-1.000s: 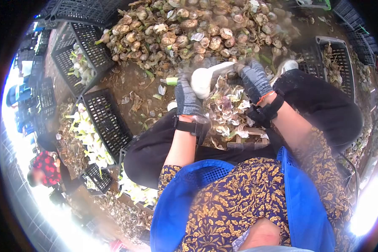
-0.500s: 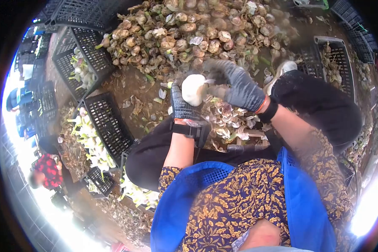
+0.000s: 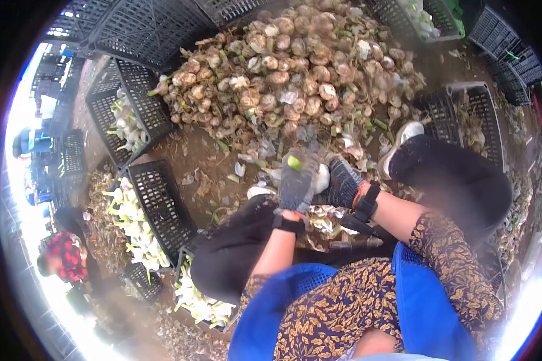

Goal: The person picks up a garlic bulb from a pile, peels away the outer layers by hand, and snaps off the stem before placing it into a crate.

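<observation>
In a grey knitted glove, my left hand point(image 3: 297, 180) is wrapped round a white garlic bulb point(image 3: 323, 178) between my knees. The bulb's green cut stem point(image 3: 294, 162) sticks out over the glove. My right hand point(image 3: 341, 182), gloved as well, presses against the bulb's right side with its fingers bent together. Loose papery skins point(image 3: 325, 221) lie just below both hands. Beyond them rises a big heap of unpeeled garlic point(image 3: 283, 66).
Black crates with white garlic stand at the left point(image 3: 162, 204) and upper left point(image 3: 141, 99). Another crate point(image 3: 485, 114) with scraps is at the right, more at the top. A person in a red patterned top point(image 3: 66, 256) is at the far left.
The view has tilted, so the heap appears lower. My left hand has turned over the bulb, its back now up and the stem showing. My right hand has moved down beside the bulb.
</observation>
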`<action>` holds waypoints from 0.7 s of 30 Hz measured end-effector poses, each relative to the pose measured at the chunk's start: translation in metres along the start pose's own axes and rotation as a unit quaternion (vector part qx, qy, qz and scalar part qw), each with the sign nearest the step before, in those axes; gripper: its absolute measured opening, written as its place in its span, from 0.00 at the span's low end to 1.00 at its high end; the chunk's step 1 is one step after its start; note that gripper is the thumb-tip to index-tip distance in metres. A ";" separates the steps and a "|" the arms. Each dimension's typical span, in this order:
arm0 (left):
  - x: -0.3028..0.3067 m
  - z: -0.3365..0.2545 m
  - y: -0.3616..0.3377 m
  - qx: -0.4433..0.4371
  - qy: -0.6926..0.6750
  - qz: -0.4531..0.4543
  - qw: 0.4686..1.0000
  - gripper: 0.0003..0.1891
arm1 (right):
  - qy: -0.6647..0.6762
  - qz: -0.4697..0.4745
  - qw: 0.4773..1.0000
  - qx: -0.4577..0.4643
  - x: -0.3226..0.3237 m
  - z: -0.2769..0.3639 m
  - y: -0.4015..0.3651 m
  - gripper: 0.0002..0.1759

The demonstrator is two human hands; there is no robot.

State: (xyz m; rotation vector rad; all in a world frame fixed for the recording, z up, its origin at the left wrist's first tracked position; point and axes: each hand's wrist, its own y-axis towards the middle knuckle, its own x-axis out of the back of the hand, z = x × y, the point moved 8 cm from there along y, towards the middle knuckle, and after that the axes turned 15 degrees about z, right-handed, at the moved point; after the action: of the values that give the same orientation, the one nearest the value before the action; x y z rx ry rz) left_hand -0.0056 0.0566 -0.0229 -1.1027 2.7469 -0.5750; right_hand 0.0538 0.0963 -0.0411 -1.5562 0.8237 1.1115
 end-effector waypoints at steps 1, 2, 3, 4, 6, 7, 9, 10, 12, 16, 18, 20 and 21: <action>0.002 -0.006 -0.004 -0.005 0.036 -0.026 0.999 0.15 | 0.013 -0.026 0.999 -0.019 0.025 0.003 0.011 0.26; 0.008 -0.022 -0.003 -0.066 0.058 -0.050 0.995 0.19 | 0.039 -0.024 0.998 -0.030 0.022 0.013 0.017 0.27; 0.011 -0.026 -0.005 -0.066 -0.070 -0.075 0.993 0.21 | 0.065 -0.023 0.997 -0.043 0.014 0.026 0.025 0.27; 0.018 -0.011 -0.003 -0.064 -0.139 -0.087 0.984 0.22 | -0.058 -0.081 0.995 0.019 -0.015 0.055 0.030 0.28; 0.028 0.006 -0.003 -0.057 -0.210 -0.100 0.971 0.23 | -0.173 0.104 0.966 0.163 -0.093 0.114 0.062 0.23; 0.031 0.007 -0.006 -0.046 -0.227 -0.099 0.968 0.22 | -0.206 0.067 0.965 0.145 -0.130 0.146 0.074 0.22; 0.032 0.008 -0.011 -0.029 -0.248 -0.102 0.963 0.21 | -0.370 0.152 0.876 0.269 -0.214 0.191 0.074 0.23; 0.031 0.005 -0.012 -0.022 -0.241 -0.098 0.965 0.21 | -0.411 0.225 0.831 0.301 -0.213 0.228 0.099 0.19; 0.028 -0.005 -0.012 -0.009 -0.228 -0.089 0.970 0.21 | -0.512 0.019 0.817 0.263 -0.216 0.228 0.093 0.27; 0.024 -0.008 -0.010 0.008 -0.210 -0.077 0.975 0.21 | -0.863 -0.187 0.468 0.014 -0.103 0.205 0.093 0.13; 0.019 0.000 -0.012 0.033 -0.217 -0.057 0.974 0.21 | -0.962 -0.182 0.198 -0.041 -0.054 0.171 0.077 0.17; 0.017 0.003 -0.014 0.044 -0.221 -0.050 0.973 0.21 | -0.964 -0.180 0.160 -0.111 0.014 0.155 0.080 0.22; 0.016 0.003 -0.014 0.049 -0.225 -0.044 0.972 0.21 | -0.964 -0.226 0.111 -0.080 0.029 0.156 0.081 0.27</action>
State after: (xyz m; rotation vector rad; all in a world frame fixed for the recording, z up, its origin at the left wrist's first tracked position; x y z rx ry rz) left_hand -0.0073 0.0351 -0.0199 -1.1668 2.2690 -0.4021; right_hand -0.0488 0.2271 -0.1063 0.6346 -1.5718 1.4567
